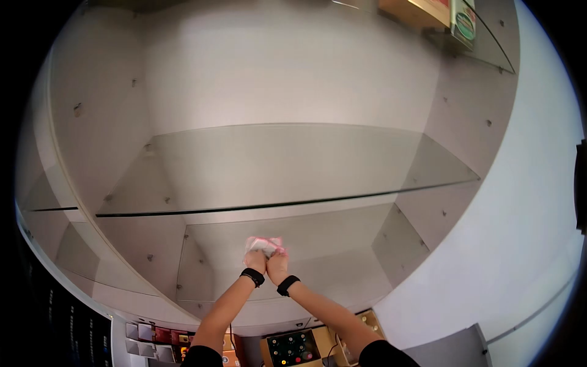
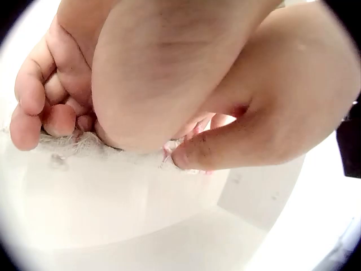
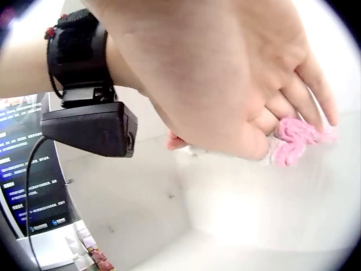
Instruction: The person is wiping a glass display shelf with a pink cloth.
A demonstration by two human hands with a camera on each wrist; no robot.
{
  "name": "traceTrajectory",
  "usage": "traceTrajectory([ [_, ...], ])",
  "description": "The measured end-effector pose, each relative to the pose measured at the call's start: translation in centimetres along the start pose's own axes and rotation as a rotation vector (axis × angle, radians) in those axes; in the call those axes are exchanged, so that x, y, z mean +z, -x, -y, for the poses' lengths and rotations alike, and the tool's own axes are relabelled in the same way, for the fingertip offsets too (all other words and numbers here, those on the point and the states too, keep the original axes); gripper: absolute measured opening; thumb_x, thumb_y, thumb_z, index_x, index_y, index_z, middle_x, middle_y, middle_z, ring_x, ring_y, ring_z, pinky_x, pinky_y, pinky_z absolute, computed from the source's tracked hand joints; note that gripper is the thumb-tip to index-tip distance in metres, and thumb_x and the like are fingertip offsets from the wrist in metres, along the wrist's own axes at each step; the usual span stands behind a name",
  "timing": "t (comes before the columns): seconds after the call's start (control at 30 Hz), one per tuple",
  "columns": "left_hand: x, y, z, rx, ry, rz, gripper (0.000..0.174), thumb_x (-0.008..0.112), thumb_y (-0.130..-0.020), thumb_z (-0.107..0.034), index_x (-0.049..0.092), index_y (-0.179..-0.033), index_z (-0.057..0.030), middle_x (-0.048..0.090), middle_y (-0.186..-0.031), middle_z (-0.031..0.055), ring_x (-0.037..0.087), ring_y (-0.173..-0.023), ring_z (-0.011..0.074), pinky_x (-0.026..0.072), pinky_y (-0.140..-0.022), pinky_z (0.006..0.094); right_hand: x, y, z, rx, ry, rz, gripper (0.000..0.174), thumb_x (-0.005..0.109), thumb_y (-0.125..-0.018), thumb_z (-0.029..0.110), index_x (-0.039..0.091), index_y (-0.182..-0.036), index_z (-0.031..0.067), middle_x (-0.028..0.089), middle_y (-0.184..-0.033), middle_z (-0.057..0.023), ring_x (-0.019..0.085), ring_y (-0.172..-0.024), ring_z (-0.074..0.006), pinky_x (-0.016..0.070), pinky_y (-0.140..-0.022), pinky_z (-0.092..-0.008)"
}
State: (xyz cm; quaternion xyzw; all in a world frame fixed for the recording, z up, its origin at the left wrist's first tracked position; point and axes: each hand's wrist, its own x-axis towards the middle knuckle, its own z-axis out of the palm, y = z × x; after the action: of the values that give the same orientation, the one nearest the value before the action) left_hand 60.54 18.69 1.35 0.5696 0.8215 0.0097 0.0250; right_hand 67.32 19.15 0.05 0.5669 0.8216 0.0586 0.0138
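Both hands hold a white cloth with pink edging [image 1: 263,244], bunched up low in the cabinet, beneath the glass shelf edge. My left hand [image 1: 255,261] grips its left part; in the left wrist view, curled fingers [image 2: 59,119] sit at the white weave. Close beside it, my right hand [image 1: 277,265] grips the right part. A thumb [image 2: 194,153] pinches the cloth's edge in that same left wrist view. From the right wrist, a pink bunched part of the cloth [image 3: 298,138] shows at the fingers. Much of the cloth is hidden by the hands.
A glass shelf [image 1: 293,165] spans the white cabinet above the hands. Boxes [image 1: 422,13] stand on a higher shelf at right. Below are an open carton of bottles [image 1: 295,348] and several small boxes [image 1: 162,334]. A black panel with white text [image 1: 67,318] stands at left.
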Motion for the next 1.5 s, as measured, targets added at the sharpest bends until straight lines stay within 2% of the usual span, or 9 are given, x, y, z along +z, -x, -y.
traceTrajectory([
  [0.07,-0.4,1.6,-1.5,0.286,0.099,-0.059,0.017,0.042,-0.067,-0.018,0.055,-0.072,-0.0080,0.054,-0.073,0.0094,0.053,-0.068,0.0184,0.0406,-0.056,0.0280,-2.6,2.9,-2.7,-0.191,0.149,0.100,0.030,0.041,-0.067,0.018,0.048,-0.093,0.0046,0.046,-0.097,-0.0116,0.041,-0.088,-0.0273,0.0332,-0.066,-0.0401],
  [0.2,0.1,3.4,-6.6,0.483,0.213,-0.108,0.022,0.043,-0.066,-0.026,0.055,-0.069,-0.0079,0.055,-0.068,0.0100,0.053,-0.064,0.0213,0.0411,-0.055,0.0308,-1.1,5.0,-7.2,-0.056,0.211,0.133,0.029,0.046,-0.064,0.019,0.051,-0.089,0.0047,0.047,-0.092,-0.0137,0.044,-0.083,-0.0295,0.0351,-0.061,-0.0441],
  [0.3,1.0,2.6,-10.5,0.435,0.118,-0.051,0.021,0.043,-0.065,-0.025,0.055,-0.070,-0.0077,0.055,-0.067,0.0101,0.053,-0.063,0.0217,0.0412,-0.054,0.0313,0.5,5.4,-10.4,-0.031,0.341,0.010,0.032,0.046,-0.064,0.020,0.049,-0.092,0.0044,0.047,-0.093,-0.0139,0.043,-0.085,-0.0310,0.0346,-0.063,-0.0460],
  [0.43,0.4,1.3,-13.6,0.403,0.147,-0.054,0.019,0.044,-0.065,-0.023,0.055,-0.066,-0.0068,0.054,-0.066,0.0105,0.053,-0.061,0.0224,0.0411,-0.054,0.0321,-2.3,4.1,-13.0,0.075,0.344,0.296,0.043,0.030,-0.074,0.033,0.031,-0.110,0.0096,0.031,-0.112,-0.0084,0.028,-0.103,-0.0227,0.0288,-0.079,-0.0364],
  [0.87,3.0,-6.4,-19.9,0.327,0.229,-0.207,0.018,0.046,-0.063,-0.021,0.052,-0.062,-0.0041,0.053,-0.065,0.0139,0.052,-0.061,0.0261,0.0401,-0.055,0.0337,2.0,-3.9,-18.4,0.326,0.249,0.196,0.044,0.029,-0.075,0.023,0.023,-0.112,0.0002,0.020,-0.117,-0.0143,0.029,-0.101,-0.0310,0.0261,-0.080,-0.0370],
  [1.0,3.3,-7.5,-20.4,0.262,0.216,-0.292,0.016,0.043,-0.064,-0.016,0.053,-0.064,-0.0044,0.053,-0.067,0.0134,0.052,-0.063,0.0248,0.0402,-0.056,0.0325,2.2,-4.8,-19.1,0.290,0.170,0.129,0.044,0.032,-0.073,0.017,0.022,-0.111,-0.0038,0.018,-0.117,-0.0176,0.032,-0.099,-0.0345,0.0299,-0.076,-0.0382],
  [1.1,4.8,-8.9,-20.7,0.141,0.485,-0.318,0.017,0.040,-0.065,-0.013,0.055,-0.065,-0.0045,0.054,-0.065,0.0138,0.053,-0.062,0.0239,0.0403,-0.056,0.0317,2.3,-5.2,-19.4,0.273,0.154,0.116,0.044,0.031,-0.073,0.017,0.023,-0.110,-0.0048,0.021,-0.116,-0.0167,0.033,-0.098,-0.0337,0.0304,-0.075,-0.0378],
  [1.17,3.2,-7.6,-20.6,0.237,0.253,-0.233,0.014,0.041,-0.063,-0.011,0.053,-0.066,-0.0040,0.053,-0.071,0.0131,0.052,-0.066,0.0258,0.0407,-0.056,0.0330,3.2,-5.5,-19.5,0.284,0.153,0.108,0.043,0.031,-0.073,0.017,0.022,-0.110,-0.0047,0.021,-0.116,-0.0163,0.033,-0.098,-0.0337,0.0308,-0.075,-0.0377],
  [1.5,3.5,-4.5,-19.7,0.181,0.231,-0.346,0.016,0.040,-0.064,-0.014,0.055,-0.066,-0.0070,0.054,-0.065,0.0107,0.052,-0.063,0.0247,0.0405,-0.054,0.0314,2.3,-2.9,-19.2,0.176,0.116,0.116,0.039,0.033,-0.073,0.017,0.032,-0.107,-0.0009,0.022,-0.116,-0.0156,0.034,-0.096,-0.0342,0.0325,-0.073,-0.0378],
])
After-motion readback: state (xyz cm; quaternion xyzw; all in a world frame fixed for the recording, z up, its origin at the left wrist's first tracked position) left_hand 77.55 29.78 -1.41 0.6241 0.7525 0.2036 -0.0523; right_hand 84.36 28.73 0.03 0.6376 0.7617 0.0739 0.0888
